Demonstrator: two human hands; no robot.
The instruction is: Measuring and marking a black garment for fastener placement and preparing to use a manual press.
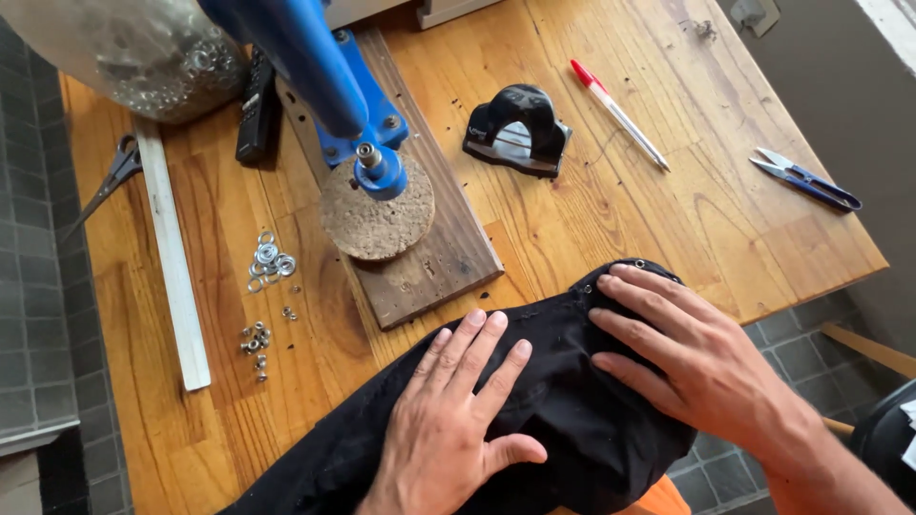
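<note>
Item: black cloth (563,401), draped over the table's (668,200) near edge, part hanging off toward me. I take the cloth as landmark.

- My left hand (448,429): flat on the cloth's middle, fingers spread and released, gripping nothing.
- My right hand (697,362): flat on the cloth's right corner, fingers (630,305) extended, pressing, not clenched. A small metal eyelet (637,263) shows at the cloth's top edge, just beyond those fingers.
- Press (324,76), blue, on a wooden board (429,257) with a cork disc (377,215): just beyond the cloth, board corner near its upper edge.
- Loose eyelets (267,257): two small heaps left of the cloth, on bare table.
- White strip (172,248) and scissors (110,176): far left, by the table's edge.
- Black holder (520,129), pen (620,114), snips (806,178): beyond the cloth, right, well apart.
- Open table lies between cloth and pen.
</note>
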